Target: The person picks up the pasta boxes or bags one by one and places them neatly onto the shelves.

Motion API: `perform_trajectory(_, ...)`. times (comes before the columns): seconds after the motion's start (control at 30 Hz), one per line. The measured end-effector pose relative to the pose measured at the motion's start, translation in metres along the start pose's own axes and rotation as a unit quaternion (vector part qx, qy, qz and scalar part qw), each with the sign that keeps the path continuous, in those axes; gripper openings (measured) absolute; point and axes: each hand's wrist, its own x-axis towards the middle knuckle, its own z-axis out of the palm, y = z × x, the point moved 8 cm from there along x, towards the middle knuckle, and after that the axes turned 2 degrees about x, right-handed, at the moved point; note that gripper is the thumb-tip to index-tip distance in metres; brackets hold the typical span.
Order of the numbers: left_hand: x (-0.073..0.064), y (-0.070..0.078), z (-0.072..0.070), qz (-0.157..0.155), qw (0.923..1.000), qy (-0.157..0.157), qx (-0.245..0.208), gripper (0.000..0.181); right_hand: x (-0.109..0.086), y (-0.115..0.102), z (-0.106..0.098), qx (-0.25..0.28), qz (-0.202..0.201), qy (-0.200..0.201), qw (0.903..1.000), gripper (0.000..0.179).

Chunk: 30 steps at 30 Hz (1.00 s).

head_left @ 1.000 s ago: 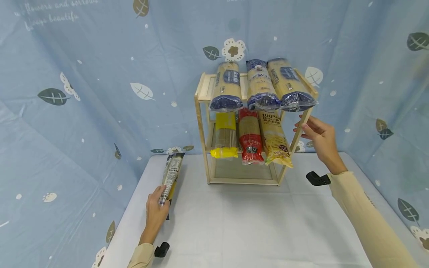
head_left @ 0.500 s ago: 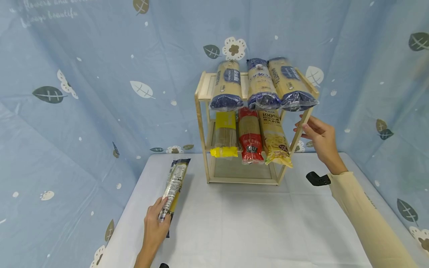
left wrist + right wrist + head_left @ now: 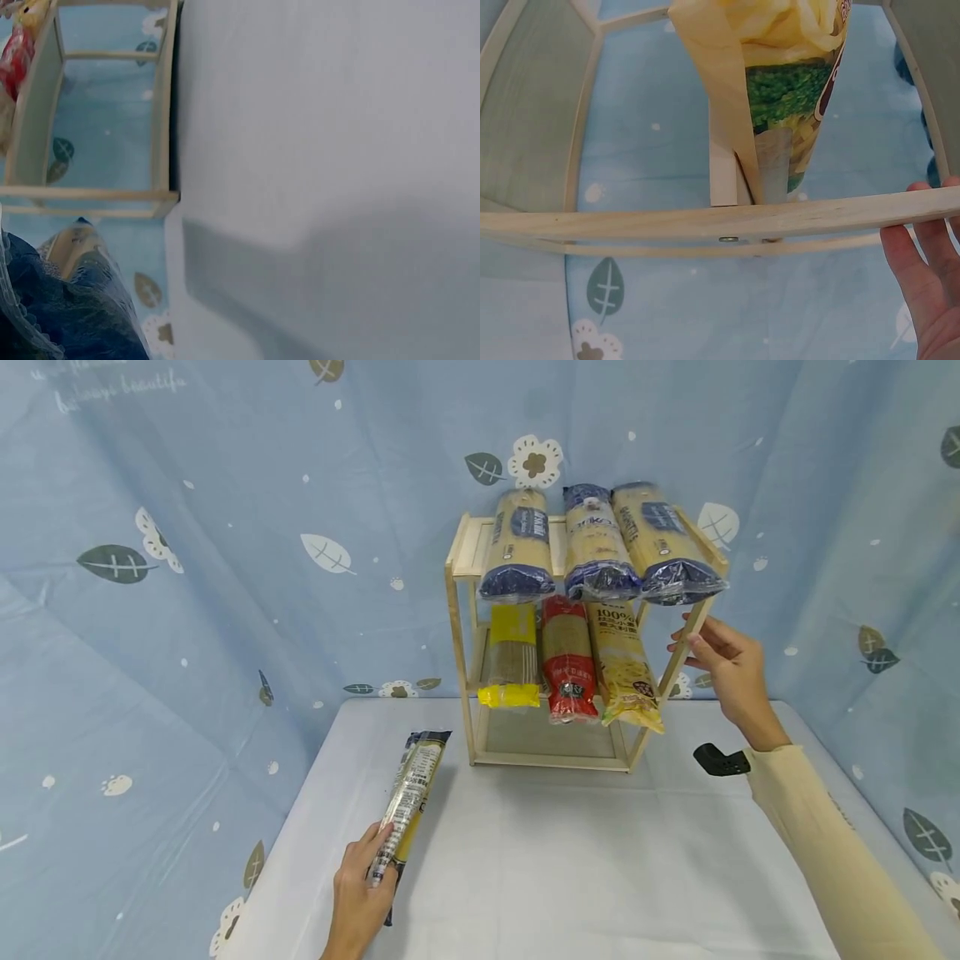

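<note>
In the head view my left hand [image 3: 362,887] grips the near end of a noodle pack [image 3: 411,789], dark blue and yellow with a pale printed side. The pack is turned on its narrow side and slants away from me, left of the wooden rack [image 3: 459,635]. Its blue crinkled wrapper [image 3: 71,307] fills the lower left of the left wrist view. My right hand [image 3: 731,672] holds the rack's front right post, thumb on the near side and fingers passing behind. In the right wrist view, the fingers [image 3: 911,274] touch that post [image 3: 802,217].
Three blue-ended pasta packs, one in the middle [image 3: 596,539], lie on the top shelf. Below are a yellow pack [image 3: 513,647], a red pack [image 3: 568,664] and a cream pack [image 3: 626,668]. The bottom shelf [image 3: 547,735] stands on a white table [image 3: 562,860].
My left hand has drawn the noodle pack toward me and slightly right, its far end swinging right. The right hand stays on the post. The head view has shifted slightly.
</note>
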Motion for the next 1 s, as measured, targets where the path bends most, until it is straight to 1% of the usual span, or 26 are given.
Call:
perform_trajectory(0.1, -0.007, 0.005, 0.002, 0.000, 1.0000, -0.001, 0.001, 0.063, 0.000, 0.001, -0.001, -0.001, 0.001, 0.000, 1.0000, 0.034)
perform_trajectory(0.2, -0.013, 0.014, 0.004, 0.005, 1.0000, -0.002, 0.002, 0.064, -0.001, 0.000, -0.002, 0.001, 0.001, 0.001, 1.0000, 0.034)
perform_trajectory(0.37, -0.022, 0.024, 0.009, -0.004, 0.9999, -0.012, -0.005, 0.064, -0.001, 0.001, -0.004, -0.008, -0.001, 0.004, 1.0000, 0.034)
perform_trajectory(0.43, -0.026, 0.028, 0.012, 0.002, 0.9998, -0.016, -0.007, 0.065, -0.001, 0.001, -0.003, -0.017, -0.004, 0.004, 0.9998, 0.034)
perform_trajectory(0.5, -0.029, 0.033, 0.015, 0.014, 0.9997, -0.017, -0.011, 0.067, 0.000, 0.002, -0.002, -0.028, -0.006, 0.004, 0.9996, 0.034)
perform_trajectory(0.6, -0.031, 0.040, 0.023, 0.032, 0.9989, -0.023, -0.023, 0.069, 0.000, 0.003, -0.003, -0.032, -0.006, 0.004, 0.9995, 0.035)
perform_trajectory(0.63, -0.031, 0.042, 0.026, 0.033, 0.9987, -0.027, -0.029, 0.069, 0.000, 0.003, -0.003, -0.032, -0.006, 0.005, 0.9995, 0.035)
perform_trajectory(0.73, -0.031, 0.047, 0.037, 0.023, 0.9976, -0.046, -0.046, 0.068, -0.001, 0.002, -0.003, -0.028, -0.007, 0.006, 0.9996, 0.034)
perform_trajectory(0.87, -0.030, 0.051, 0.052, -0.003, 0.9949, -0.074, -0.068, 0.064, -0.001, 0.001, -0.001, -0.018, -0.006, 0.004, 0.9998, 0.034)
perform_trajectory(0.97, -0.027, 0.054, 0.063, -0.020, 0.9919, -0.090, -0.087, 0.062, -0.001, 0.000, 0.000, -0.011, -0.006, 0.004, 0.9999, 0.034)
perform_trajectory(1.0, -0.025, 0.056, 0.067, -0.021, 0.9911, -0.094, -0.092, 0.061, -0.001, 0.000, 0.000, -0.011, -0.006, 0.004, 0.9999, 0.034)
